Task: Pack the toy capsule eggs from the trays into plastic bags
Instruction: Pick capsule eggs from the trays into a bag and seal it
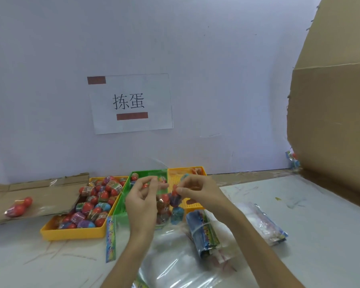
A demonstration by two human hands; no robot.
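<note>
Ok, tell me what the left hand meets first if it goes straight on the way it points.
Probably the green tray just beyond the left hand, then the wall; depth is unclear.

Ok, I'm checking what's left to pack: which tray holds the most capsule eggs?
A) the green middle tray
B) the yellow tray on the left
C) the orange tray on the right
B: the yellow tray is heaped with capsule eggs, while the green tray and orange tray show only a few.
</note>
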